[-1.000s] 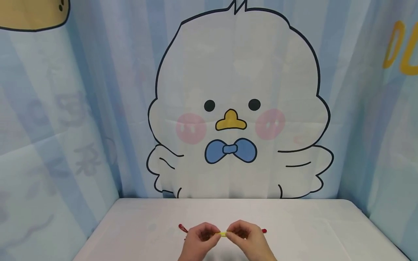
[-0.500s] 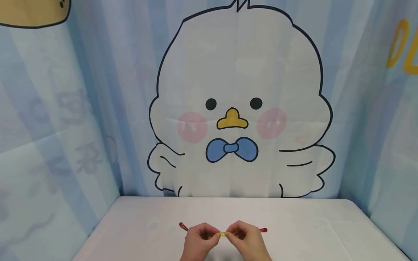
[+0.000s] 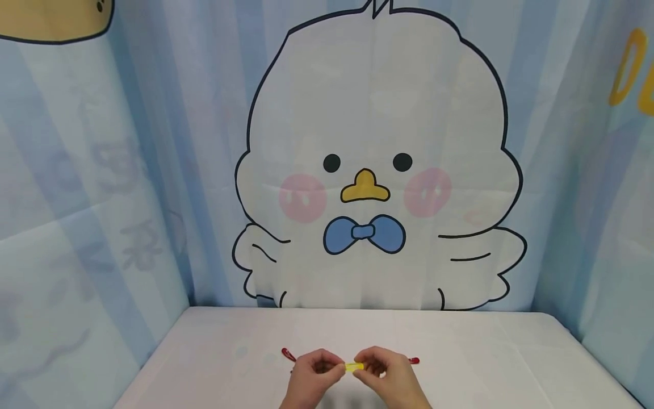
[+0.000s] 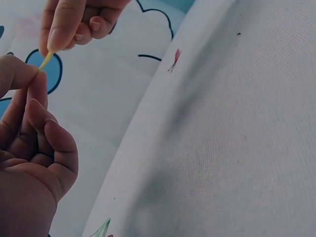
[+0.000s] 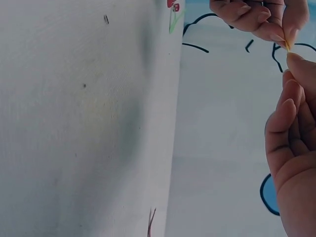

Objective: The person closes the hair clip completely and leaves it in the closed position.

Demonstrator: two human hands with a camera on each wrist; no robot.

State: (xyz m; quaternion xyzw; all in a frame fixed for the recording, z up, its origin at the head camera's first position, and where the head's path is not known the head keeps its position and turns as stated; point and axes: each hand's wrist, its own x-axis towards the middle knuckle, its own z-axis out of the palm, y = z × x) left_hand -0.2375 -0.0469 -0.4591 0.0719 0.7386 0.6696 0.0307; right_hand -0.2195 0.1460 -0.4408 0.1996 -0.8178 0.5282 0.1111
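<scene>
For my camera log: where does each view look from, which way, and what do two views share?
Head: worn on the head, facing forward and down at table and cloth; left hand and right hand at the bottom.
Left wrist: worn there, facing that hand's work; left hand at left edge, right hand at top.
Right wrist: worn there, facing that hand's work; right hand at right edge, left hand at top.
Both wrist views share the yellow strip pinched by both hands.

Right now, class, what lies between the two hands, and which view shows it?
A small yellow piece lies between the left hand and the right hand, pinched by both; the head view shows it.
</scene>
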